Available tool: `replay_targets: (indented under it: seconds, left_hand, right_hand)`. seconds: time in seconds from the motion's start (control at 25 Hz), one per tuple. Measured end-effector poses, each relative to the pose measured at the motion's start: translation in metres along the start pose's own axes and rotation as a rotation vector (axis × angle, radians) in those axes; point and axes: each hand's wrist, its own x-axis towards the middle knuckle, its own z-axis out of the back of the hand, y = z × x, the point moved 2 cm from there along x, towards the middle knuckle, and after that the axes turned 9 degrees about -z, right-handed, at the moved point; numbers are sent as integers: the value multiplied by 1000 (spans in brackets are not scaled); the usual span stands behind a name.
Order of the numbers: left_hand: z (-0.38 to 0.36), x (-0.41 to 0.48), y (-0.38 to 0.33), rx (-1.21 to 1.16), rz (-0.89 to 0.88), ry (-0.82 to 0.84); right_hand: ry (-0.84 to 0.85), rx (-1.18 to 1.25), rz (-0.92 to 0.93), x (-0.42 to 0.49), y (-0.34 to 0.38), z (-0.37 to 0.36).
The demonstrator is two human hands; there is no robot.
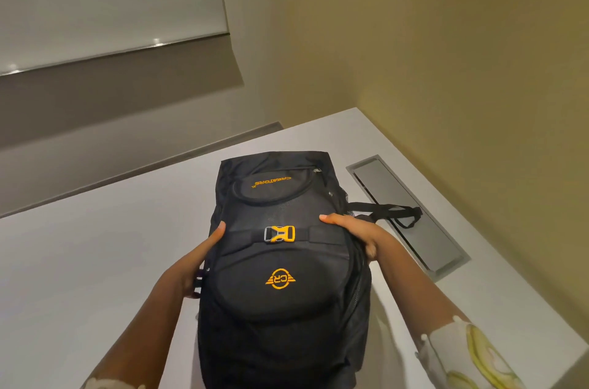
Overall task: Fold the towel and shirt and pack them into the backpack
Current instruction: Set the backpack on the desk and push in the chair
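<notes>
A black backpack (280, 261) with orange logos and an orange buckle lies front side up on the white table (95, 261), its top end toward me. My left hand (204, 258) grips its left side, thumb on the front panel. My right hand (353, 232) holds its right side near the buckle strap, fingers wrapped around the edge. The bag's zips look closed. No towel or shirt is in view.
A grey recessed cable hatch (411, 216) is set into the table to the right of the bag, with a black backpack strap (392, 212) lying across it. A beige wall runs along the table's right edge. A window blind hangs at the upper left.
</notes>
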Motion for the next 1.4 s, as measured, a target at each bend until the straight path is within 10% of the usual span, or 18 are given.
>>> replay_targets:
  seconds: [0.72,1.4]
  left_hand:
    - [-107,0,-10,-194,-21,95]
    - [-304,19,-73,-44,-26,295]
  right_hand:
    - [-181,-221,180,-26,95,82]
    - [-921,-568,136,-41,52,263]
